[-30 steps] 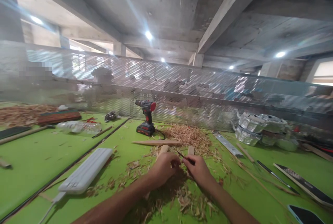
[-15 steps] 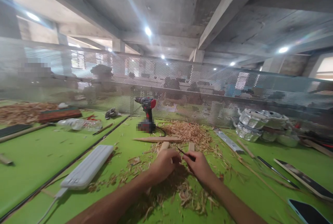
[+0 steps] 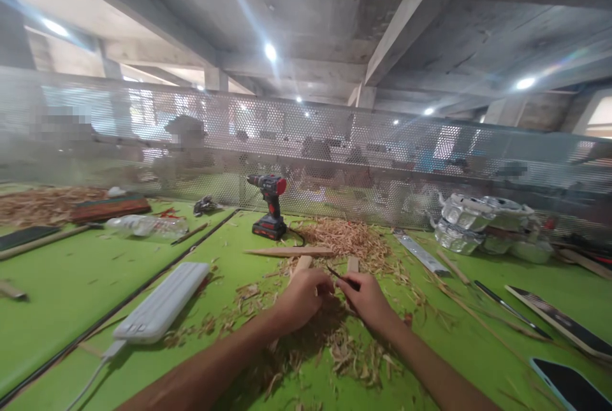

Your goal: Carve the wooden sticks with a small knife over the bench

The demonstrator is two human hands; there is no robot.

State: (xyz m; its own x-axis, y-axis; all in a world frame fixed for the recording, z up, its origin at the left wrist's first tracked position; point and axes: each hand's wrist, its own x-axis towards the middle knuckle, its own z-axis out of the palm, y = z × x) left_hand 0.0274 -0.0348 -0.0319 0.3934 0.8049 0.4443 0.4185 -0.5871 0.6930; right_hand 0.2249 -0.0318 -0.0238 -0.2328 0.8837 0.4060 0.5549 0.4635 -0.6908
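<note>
The green table [image 3: 71,296] carries a cordless drill [image 3: 270,207] at the back and a white power bank [image 3: 162,302] to the left. Amid the wood shavings [image 3: 344,242] lies the wooden stick [image 3: 302,264], its far end poking out past the left hand [image 3: 301,299], which is closed around it. It looks light, stiff and dry (best gripped mid-length, clear of the cut). The right hand [image 3: 366,299] pinches 1 thin dark blade [image 3: 340,276], which seems sharp and easy to slip.
</note>
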